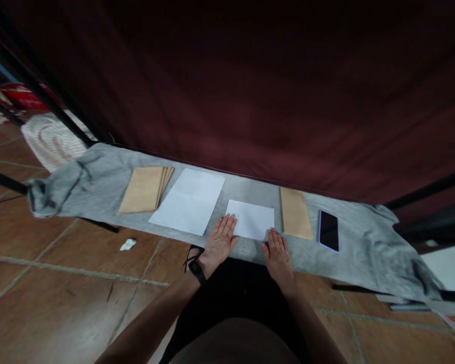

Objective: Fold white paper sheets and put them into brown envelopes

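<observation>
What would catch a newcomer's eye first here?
Probably the smaller white sheet, bright on the grey cloth, with the left hand at its near-left corner and the right hand at its near-right one. Next, the larger white sheet to its left, and the dark-screened smartphone at the row's right end.

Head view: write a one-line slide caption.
Left hand and right hand at the near corners of a small white sheet on grey cloth, a larger sheet to its left, a phone farther right.

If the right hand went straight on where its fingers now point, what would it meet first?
Probably the small white paper: the right hand has its fingertips at the near right corner, though exact contact is hard to tell.
</observation>
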### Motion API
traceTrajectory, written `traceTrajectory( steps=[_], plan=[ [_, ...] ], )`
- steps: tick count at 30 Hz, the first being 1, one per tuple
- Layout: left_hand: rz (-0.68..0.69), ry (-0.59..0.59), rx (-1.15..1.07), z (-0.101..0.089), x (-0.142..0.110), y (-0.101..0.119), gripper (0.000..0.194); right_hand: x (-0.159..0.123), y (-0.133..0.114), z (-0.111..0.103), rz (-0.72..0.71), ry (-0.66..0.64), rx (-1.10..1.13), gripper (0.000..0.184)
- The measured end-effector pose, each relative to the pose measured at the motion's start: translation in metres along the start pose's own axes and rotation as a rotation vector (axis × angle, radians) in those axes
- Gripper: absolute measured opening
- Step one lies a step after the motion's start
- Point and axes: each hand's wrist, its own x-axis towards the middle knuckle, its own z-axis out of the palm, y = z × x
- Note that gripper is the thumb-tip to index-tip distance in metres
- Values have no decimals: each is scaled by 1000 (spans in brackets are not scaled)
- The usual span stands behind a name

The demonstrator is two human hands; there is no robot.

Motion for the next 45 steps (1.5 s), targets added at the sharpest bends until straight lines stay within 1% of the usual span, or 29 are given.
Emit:
traceTrajectory(
  steps=[3,6,9,13,17,22,25,28,32,36,39,42,45],
  plan=[
    [98,-18,-31,1,2,11,59,10,-17,0,10,-15,37,59],
    [156,-39,-73,4,2,15,58,17,-33,2,-75,-67,57,56],
    [171,-51,-83,6,0,13,59,15,-38,3,-129,-90,37,56],
    [145,-39,-62,3,-5,7,62,8,-31,3,-102,-75,-8,60],
    [108,-15,-35,1,-10,1,63,1,-17,-1,-69,-70,-40,62],
    [67,20,-2,2,-15,-4,64,-6,-1,-5,-26,-40,-48,62],
    [37,35,15,3,-12,1,62,-8,2,-6,-11,-31,-42,61],
    [22,58,10,5,-2,11,60,-8,1,-6,7,-29,-43,61],
    [81,64,-15,14,8,26,58,-7,-1,-8,17,-30,-38,57],
    [98,66,-16,24,11,29,55,5,-6,-13,67,-27,-10,50],
    [78,44,-21,24,16,28,52,24,-18,-14,81,-30,48,49],
    [67,13,-17,21,27,27,51,44,-34,-7,30,-56,117,49],
    [97,-1,1,22,36,25,52,53,-45,5,-2,-76,133,48]
  ],
)
